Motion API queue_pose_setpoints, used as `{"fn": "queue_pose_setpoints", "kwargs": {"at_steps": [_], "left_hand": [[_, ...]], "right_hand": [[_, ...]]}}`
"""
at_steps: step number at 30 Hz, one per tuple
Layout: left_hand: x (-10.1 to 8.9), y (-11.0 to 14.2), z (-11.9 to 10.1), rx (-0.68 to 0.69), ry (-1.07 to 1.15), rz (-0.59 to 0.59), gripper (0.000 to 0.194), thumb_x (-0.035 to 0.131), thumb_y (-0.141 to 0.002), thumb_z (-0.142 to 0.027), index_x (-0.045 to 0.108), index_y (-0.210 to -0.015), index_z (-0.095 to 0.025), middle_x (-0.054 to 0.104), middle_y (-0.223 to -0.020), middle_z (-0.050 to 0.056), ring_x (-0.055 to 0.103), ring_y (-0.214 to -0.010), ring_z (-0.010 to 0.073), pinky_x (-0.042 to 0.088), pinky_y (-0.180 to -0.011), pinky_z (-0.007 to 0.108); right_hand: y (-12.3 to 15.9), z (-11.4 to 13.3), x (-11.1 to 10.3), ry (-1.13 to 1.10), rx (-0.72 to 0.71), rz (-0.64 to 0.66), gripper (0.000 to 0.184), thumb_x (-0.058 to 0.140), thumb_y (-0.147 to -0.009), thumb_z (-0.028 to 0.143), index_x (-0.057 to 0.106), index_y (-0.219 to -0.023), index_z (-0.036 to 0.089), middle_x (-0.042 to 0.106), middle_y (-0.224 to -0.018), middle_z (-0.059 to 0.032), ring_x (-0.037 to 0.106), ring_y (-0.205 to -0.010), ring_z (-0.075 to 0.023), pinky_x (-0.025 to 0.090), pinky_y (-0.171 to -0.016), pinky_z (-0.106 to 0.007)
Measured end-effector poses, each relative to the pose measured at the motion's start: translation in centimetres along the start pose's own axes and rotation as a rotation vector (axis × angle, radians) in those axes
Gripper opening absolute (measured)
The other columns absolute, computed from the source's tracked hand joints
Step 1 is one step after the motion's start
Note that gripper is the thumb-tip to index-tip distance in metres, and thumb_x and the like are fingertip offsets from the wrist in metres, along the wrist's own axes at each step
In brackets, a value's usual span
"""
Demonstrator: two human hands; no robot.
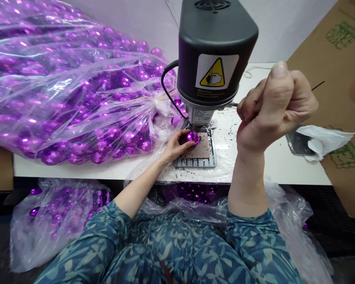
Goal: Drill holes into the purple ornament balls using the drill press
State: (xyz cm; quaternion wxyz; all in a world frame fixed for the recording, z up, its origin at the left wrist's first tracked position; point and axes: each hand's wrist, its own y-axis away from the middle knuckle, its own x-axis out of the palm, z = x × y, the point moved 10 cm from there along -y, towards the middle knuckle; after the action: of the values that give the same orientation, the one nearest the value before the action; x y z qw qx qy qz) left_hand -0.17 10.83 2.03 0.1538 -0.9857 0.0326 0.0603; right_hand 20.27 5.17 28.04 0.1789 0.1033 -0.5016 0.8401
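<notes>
My left hand (177, 147) pinches a shiny purple faceted ball ornament (193, 137) between thumb and fingers. That ball rests on a brown board (201, 146) over the grey slotted base (214, 161), beneath the chuck of a black bench drill press (215, 43). To the right of the machine's head, my right hand (273, 106) is raised in a closed fist. A short dark rod runs from the press toward this fist, which appears wrapped round the feed lever; the grip itself is mostly hidden by the fingers. The drill tip is hidden behind the ball.
A large clear bag of purple balls (77, 90) fills the table's left side. Dark shavings dot the white table (225, 169). On the right are a phone (300, 142), a crumpled tissue (325, 140) and a cardboard box (343, 79). More bagged balls (62, 209) hang below the edge.
</notes>
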Motion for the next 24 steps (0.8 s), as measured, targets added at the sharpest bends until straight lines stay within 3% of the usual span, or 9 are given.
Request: {"fn": "queue_pose_setpoints", "kwargs": {"at_steps": [3,7,16,24], "left_hand": [[0.0,0.0,-0.3,-0.014,-0.020,0.004,0.060,0.089,-0.079,-0.054,0.069,-0.123,-0.018,0.075,-0.117,0.010,0.071,-0.108,0.0238,0.057,-0.100,0.042],[-0.2,0.1,-1.7,0.066,-0.128,-0.017,0.056,0.090,-0.079,-0.050,0.070,-0.121,-0.020,0.073,-0.117,0.010,0.069,-0.110,0.0246,0.056,-0.099,0.042],[1.8,0.8,-3.9,0.209,-0.222,0.048,0.052,0.090,-0.080,-0.032,0.065,-0.125,-0.021,0.067,-0.123,0.009,0.069,-0.110,0.0235,0.059,-0.095,0.039],[2.1,1.5,-2.4,0.060,-0.151,0.039,0.058,0.089,-0.081,-0.032,0.063,-0.132,-0.020,0.071,-0.127,0.011,0.069,-0.119,0.0277,0.056,-0.108,0.048]], "right_hand": [[0.0,0.0,0.1,0.038,0.011,0.019,0.050,0.056,-0.097,0.035,0.028,-0.059,0.018,0.031,-0.045,0.0082,0.032,-0.039,0.0023,0.024,-0.045,-0.017],[0.0,0.0,0.1,0.043,0.007,0.025,0.050,0.056,-0.097,0.035,0.029,-0.059,0.017,0.032,-0.046,0.0085,0.032,-0.039,0.0033,0.025,-0.046,-0.016],[0.1,-0.2,0.0,0.038,0.008,0.019,0.050,0.058,-0.097,0.040,0.030,-0.061,0.019,0.030,-0.045,0.0077,0.029,-0.039,-0.0012,0.024,-0.045,-0.023],[0.4,-0.3,-0.3,-0.032,0.023,0.009,0.049,0.062,-0.094,0.040,0.032,-0.061,0.020,0.030,-0.044,0.0083,0.028,-0.038,-0.0032,0.023,-0.044,-0.025]]}}
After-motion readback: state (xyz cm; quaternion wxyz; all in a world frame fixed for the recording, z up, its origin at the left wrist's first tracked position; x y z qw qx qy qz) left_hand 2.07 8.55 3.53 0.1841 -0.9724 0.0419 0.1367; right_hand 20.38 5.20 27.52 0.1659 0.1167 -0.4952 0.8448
